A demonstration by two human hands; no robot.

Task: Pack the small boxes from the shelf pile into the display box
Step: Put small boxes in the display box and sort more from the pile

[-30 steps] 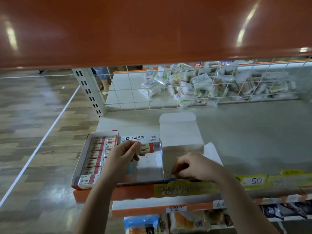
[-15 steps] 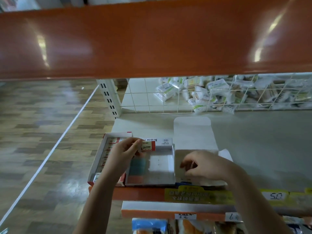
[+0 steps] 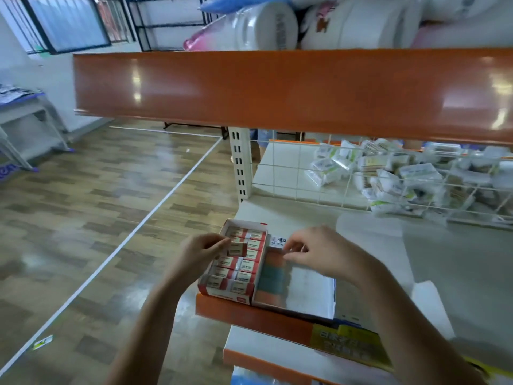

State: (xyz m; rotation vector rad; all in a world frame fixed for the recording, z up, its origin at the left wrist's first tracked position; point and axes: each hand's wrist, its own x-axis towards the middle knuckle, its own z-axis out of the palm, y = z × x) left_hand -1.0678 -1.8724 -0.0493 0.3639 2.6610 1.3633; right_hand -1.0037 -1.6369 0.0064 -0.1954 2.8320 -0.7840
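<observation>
At the shelf's front edge, the left hand [image 3: 204, 252] pinches one small box [image 3: 237, 249] above the nearly full display box [image 3: 236, 263]. The right hand [image 3: 313, 252], fingers curled, pinches the neighbouring empty tray [image 3: 299, 284]. A tilted box could jam between rows or fall to the floor.

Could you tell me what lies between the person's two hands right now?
In the head view, the filled display box lies between left hand and right hand.

A shop: orange shelving [image 3: 277, 87] with price labels [image 3: 347, 341].
</observation>
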